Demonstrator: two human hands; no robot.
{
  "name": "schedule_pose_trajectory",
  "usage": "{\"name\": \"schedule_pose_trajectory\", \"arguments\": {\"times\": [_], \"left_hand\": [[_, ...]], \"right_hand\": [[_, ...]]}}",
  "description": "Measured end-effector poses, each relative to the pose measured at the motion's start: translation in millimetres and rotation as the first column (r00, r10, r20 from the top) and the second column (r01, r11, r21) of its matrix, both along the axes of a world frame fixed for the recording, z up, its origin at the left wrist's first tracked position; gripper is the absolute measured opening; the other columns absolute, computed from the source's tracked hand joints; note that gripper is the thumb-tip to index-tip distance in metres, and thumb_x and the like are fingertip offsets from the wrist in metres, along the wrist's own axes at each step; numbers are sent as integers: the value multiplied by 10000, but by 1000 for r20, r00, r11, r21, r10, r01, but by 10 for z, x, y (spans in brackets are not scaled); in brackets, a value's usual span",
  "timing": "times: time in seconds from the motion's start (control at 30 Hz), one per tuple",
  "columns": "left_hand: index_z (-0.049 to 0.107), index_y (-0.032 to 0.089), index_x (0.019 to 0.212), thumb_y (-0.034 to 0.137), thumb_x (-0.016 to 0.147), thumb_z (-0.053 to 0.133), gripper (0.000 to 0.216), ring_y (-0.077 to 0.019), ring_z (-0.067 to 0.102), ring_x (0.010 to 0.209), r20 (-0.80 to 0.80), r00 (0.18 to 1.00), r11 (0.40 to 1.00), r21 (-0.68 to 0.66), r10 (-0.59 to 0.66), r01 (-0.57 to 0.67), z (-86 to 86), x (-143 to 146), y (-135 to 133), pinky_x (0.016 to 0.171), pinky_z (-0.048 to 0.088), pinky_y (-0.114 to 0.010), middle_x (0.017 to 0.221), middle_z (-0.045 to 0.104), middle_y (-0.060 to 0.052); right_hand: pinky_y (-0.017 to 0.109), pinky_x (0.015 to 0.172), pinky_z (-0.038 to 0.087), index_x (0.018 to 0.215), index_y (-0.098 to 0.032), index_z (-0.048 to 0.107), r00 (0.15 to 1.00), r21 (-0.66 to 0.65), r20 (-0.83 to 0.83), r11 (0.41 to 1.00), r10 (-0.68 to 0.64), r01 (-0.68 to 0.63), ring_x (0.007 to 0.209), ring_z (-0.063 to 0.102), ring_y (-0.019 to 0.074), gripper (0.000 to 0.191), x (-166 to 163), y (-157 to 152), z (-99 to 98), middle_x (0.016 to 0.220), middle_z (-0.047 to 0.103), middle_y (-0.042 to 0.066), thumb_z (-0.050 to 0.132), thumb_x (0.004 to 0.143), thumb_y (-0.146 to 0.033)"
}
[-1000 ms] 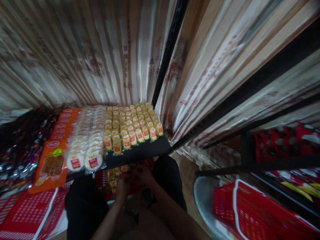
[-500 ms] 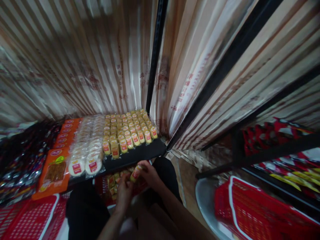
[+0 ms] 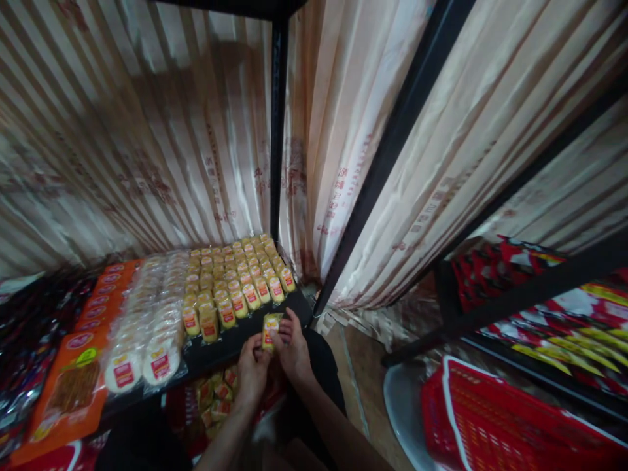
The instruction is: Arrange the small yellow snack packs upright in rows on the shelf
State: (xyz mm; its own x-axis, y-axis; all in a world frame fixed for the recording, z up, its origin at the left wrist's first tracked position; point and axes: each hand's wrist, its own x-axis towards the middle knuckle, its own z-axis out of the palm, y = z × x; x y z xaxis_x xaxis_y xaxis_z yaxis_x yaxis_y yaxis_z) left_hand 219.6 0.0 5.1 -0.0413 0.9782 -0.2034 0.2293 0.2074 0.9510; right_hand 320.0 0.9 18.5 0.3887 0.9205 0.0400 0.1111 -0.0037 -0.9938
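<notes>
Two hands meet on one small yellow snack packet, just over the front edge of a dark shelf. The left hand pinches the packet's lower left side with fingertips curled in; the right hand grips its right side, thumb and fingers closed on the wrapper. The hands are close together, nearly touching, both clamped on the same packet.

The packet stands roughly upright, its long axis running up and down in the view, tilted a little to the left at the bottom. Its printed face with a red label is turned toward the camera.

Just behind it on the shelf stand rows of like yellow packets, upright and packed side by side, label faces to the front, running back toward the curtain. Left of them lie round white cakes in clear wrap in two columns, then orange flat packs overlapping one another.

Below the hands, a red basket holds more yellow packets lying loose. The person's dark trouser knees flank it. To the right, well apart, a second red basket rests on a pale round stool. Striped cream curtains hang behind black shelf posts.
</notes>
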Motion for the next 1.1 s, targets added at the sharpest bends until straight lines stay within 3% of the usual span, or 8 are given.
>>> {"name": "schedule_pose_trajectory", "arguments": {"times": [0.07,0.23,0.4,0.57,0.77,0.97,1.1], "left_hand": [[575,167,1037,349,715,534,372,-149,620,698,-37,999,1000,7,-4,4,-8,99,82,677,510,-281,854,655,-57],[581,158,1040,313,758,476,339,-154,626,768,-153,988,997,82,27,-15,44,258,304,732,509,-290,982,621,-92],[582,128,1088,230,761,411,382,-188,603,924,-222,972,991,125,74,-47,82,280,546,838,477,-306,1032,624,-113],[578,142,1107,204,756,394,401,-200,586,982,-239,966,990,122,94,-66,-5,292,704,875,455,-313,1023,647,-90],[488,122,1205,193,773,389,449,-192,559,1045,-255,963,995,65,91,-77,-56,342,717,894,442,-293,1135,593,-116],[451,73,1215,157,791,358,442,-194,461,1162,-358,933,995,105,41,-4,143,377,594,1011,347,-297,1222,474,-163],[435,81,1232,165,807,333,446,-189,495,1105,-356,934,992,121,27,18,239,392,544,972,390,-284,1158,469,-156]], "right_hand": [[335,771,526,1264,-213,343,990,-11,121,997,-68,70,864,614,171,554,39,2,-16,1004,603,62,546,749,-258],[325,756,532,1246,-191,399,969,6,242,999,-45,44,941,590,186,466,81,139,9,1076,584,91,474,788,-229],[347,869,489,1255,-205,451,933,121,357,993,-40,-4,1031,548,197,475,50,388,8,1148,542,107,416,786,-138],[406,984,398,1258,-202,469,886,170,460,985,-59,-22,1136,474,210,473,21,525,-142,1208,523,107,386,800,-118],[398,970,407,1189,-223,553,852,150,523,987,-30,-57,1116,470,209,406,63,528,-255,1178,559,87,410,819,-133],[399,980,398,1206,-247,542,857,119,515,988,24,-99,1146,445,209,413,143,505,-245,1217,548,67,449,817,-142],[394,996,384,1213,-244,535,859,123,510,984,48,-129,1173,429,207,399,160,511,-279,1243,530,69,462,827,-174]]}}
